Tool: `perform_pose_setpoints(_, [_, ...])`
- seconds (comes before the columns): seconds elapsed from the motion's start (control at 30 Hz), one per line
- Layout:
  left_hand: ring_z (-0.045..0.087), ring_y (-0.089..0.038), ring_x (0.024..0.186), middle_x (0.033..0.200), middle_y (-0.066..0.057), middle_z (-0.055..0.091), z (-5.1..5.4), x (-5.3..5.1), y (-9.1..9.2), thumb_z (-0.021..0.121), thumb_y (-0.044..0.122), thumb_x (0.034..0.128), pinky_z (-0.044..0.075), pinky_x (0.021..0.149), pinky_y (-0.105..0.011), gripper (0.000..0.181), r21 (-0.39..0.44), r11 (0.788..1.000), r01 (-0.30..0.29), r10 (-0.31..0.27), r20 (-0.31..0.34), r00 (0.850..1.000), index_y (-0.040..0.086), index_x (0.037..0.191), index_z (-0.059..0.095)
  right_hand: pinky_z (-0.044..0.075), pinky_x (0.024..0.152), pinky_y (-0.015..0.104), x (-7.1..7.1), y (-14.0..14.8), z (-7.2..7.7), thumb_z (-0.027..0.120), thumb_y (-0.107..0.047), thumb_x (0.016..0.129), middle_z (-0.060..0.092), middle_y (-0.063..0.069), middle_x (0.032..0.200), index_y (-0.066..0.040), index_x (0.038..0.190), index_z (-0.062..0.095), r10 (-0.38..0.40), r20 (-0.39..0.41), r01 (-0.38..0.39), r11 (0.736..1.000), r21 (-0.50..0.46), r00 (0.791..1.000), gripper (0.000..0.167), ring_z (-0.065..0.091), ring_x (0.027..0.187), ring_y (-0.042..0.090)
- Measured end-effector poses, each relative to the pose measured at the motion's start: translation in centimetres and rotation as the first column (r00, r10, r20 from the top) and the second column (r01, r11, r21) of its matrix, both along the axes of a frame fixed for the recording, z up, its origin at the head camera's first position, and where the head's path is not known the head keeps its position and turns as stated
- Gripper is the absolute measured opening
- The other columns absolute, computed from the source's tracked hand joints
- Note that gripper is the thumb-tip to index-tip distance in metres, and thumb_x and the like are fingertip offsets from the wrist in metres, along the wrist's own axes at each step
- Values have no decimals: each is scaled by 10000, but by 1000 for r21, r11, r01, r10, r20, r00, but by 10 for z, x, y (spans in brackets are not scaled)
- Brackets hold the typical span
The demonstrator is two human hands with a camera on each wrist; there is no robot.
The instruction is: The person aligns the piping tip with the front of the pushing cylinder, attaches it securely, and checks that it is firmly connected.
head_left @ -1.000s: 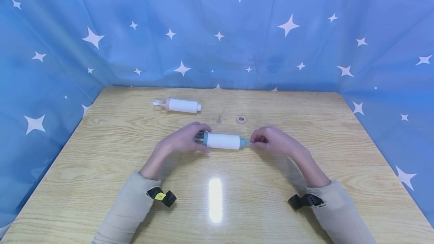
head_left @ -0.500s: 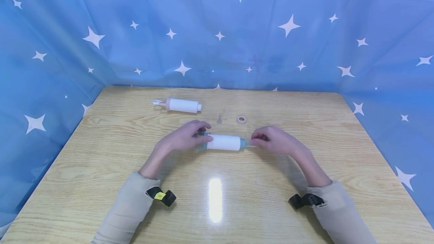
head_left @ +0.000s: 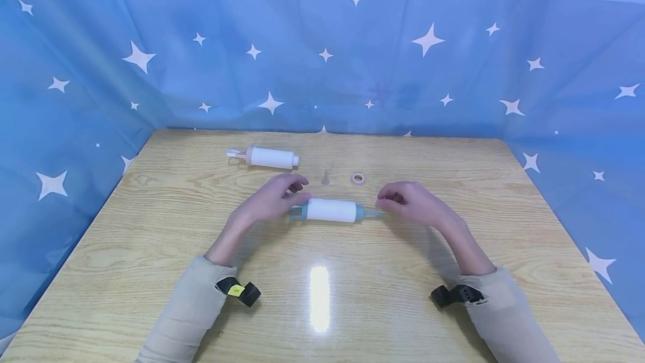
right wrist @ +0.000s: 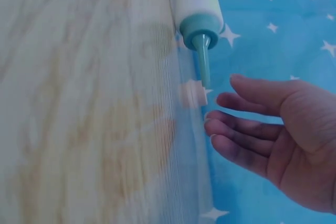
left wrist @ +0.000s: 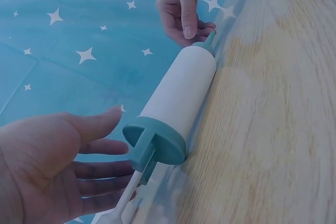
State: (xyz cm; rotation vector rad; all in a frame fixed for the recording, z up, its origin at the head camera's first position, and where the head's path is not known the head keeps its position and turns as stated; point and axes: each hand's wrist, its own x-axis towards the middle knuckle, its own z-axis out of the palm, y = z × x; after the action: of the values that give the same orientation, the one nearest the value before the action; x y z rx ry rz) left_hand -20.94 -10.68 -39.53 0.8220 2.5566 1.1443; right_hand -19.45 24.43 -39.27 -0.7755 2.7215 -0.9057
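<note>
A piping syringe with a white barrel (head_left: 331, 210), teal collar and slim teal nozzle (head_left: 373, 213) lies across the table, nozzle to the right. My left hand (head_left: 269, 198) is beside its handle end. In the left wrist view that hand (left wrist: 63, 166) has loosely extended fingers beside the teal collar (left wrist: 155, 140) and white plunger rod, gripping nothing. My right hand (head_left: 415, 204) hovers by the nozzle tip. The right wrist view shows a gap between its relaxed fingers and the teal nozzle (right wrist: 205, 64).
Behind the left hand lies a second syringe (head_left: 272, 157) with a white barrel and pinkish collar. A small pale nozzle (head_left: 326, 177) and a pinkish ring (head_left: 358, 178) rest near the middle of the wooden table (head_left: 393, 296). A blue star-patterned curtain (head_left: 322, 71) hangs behind.
My right hand has let go of the teal nozzle and moved slightly right and back. My left hand has drawn away from the collar to the left. The syringe has barely shifted.
</note>
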Motion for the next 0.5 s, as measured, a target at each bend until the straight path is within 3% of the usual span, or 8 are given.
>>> perform_pose_setpoints(0.5, [637, -268, 1073, 1137, -161, 670, -1, -5, 2, 615, 204, 1021, 534, 928, -397, 399, 91, 993, -75, 82, -80, 993, -87, 1293, 588, 552, 772, 399, -10, 8, -1, 639, -175, 1007, 708, 77, 983, 21, 1209, 662, -77, -61, 78, 997, 2, 995, 282, 666, 875, 202])
